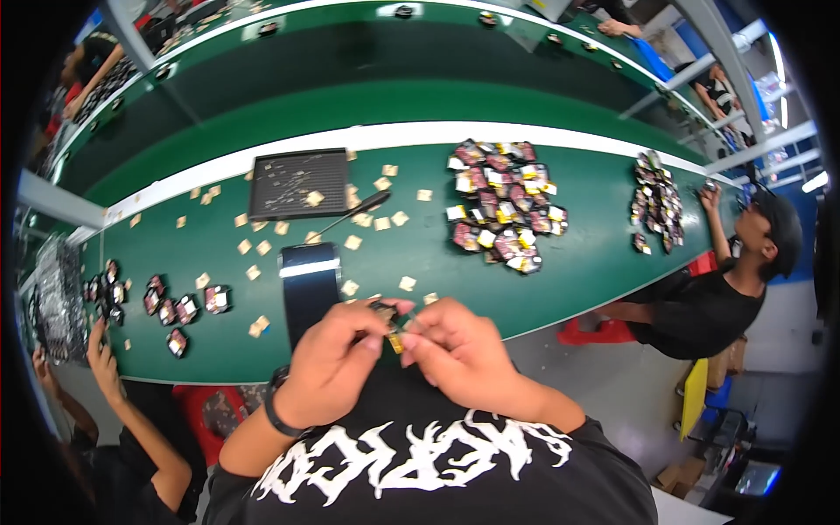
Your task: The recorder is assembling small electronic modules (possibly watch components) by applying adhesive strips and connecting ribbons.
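My left hand (337, 354) and my right hand (455, 346) meet close to my chest, at the near edge of the green table (577, 262). Between the fingertips of both hands sits a small dark part with a yellow end (392, 331). My left thumb and fingers pinch its upper dark end, while my right fingertips pinch the yellow end. A black band circles my left wrist. Just beyond my hands a black rectangular block (309, 284) with a shiny strip lies on the table.
A black gridded tray (299, 182) and a thin dark tool (354, 213) lie farther out, with several small tan squares scattered around. A heap of dark red and yellow packets (503, 206) lies to the right. Other people work at both sides.
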Demonstrator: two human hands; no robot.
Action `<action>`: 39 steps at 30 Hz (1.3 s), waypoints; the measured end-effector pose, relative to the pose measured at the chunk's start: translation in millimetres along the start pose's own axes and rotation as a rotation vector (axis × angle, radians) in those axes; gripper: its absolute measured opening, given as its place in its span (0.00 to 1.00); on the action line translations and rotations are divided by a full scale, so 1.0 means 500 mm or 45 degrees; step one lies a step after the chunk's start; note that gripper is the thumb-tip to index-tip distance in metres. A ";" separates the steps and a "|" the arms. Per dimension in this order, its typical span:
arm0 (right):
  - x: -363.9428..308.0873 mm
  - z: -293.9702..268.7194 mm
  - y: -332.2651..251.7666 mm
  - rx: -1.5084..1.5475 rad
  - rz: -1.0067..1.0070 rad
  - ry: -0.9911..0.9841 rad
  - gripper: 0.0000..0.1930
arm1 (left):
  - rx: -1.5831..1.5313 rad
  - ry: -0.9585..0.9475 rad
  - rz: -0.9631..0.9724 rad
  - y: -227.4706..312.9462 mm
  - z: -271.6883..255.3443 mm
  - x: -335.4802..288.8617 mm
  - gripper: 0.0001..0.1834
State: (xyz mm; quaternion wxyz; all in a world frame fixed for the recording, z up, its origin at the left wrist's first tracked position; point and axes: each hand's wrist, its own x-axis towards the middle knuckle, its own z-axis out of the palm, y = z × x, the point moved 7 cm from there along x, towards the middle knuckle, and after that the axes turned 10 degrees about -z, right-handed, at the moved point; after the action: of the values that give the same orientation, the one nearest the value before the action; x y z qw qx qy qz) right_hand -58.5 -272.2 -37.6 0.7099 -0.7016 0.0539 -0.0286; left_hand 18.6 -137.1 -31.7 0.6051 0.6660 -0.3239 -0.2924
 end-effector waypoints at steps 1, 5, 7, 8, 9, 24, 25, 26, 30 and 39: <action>0.002 -0.001 -0.008 -0.075 -0.084 -0.048 0.06 | -0.237 -0.004 -0.139 -0.013 -0.003 -0.007 0.10; 0.006 -0.002 -0.013 -0.107 -0.273 -0.076 0.06 | -0.659 0.096 -0.348 -0.010 -0.009 -0.020 0.22; 0.005 -0.002 0.013 0.238 -0.066 -0.088 0.07 | -0.634 0.080 -0.387 -0.004 -0.008 -0.016 0.27; 0.004 0.002 0.011 0.252 -0.065 -0.102 0.07 | -0.630 0.068 -0.417 0.000 -0.014 -0.017 0.28; 0.000 -0.002 0.015 0.332 -0.019 -0.022 0.08 | -0.631 0.048 -0.412 0.002 -0.016 -0.012 0.28; 0.006 0.000 -0.019 -0.006 -0.204 0.042 0.10 | -0.414 0.088 -0.287 0.010 -0.017 -0.005 0.21; 0.007 -0.001 -0.025 -0.006 -0.204 0.037 0.10 | -0.315 0.093 -0.257 0.013 -0.020 -0.006 0.21; 0.007 -0.001 -0.034 -0.127 -0.205 0.015 0.09 | -0.315 0.099 -0.259 0.012 -0.022 -0.009 0.21; 0.000 0.015 -0.033 -0.136 0.019 -0.096 0.06 | -0.091 0.207 -0.120 0.011 -0.026 -0.013 0.22; 0.008 0.024 -0.007 -0.203 0.077 -0.069 0.05 | 0.533 0.206 0.029 0.058 -0.022 -0.005 0.20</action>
State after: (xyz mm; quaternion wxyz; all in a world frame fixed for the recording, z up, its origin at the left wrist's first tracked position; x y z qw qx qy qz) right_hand -53.0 -260.6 -34.1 0.6535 -0.7546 0.0578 0.0162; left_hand 23.6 -130.0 -1.7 0.4810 0.7946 -0.3352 -0.1577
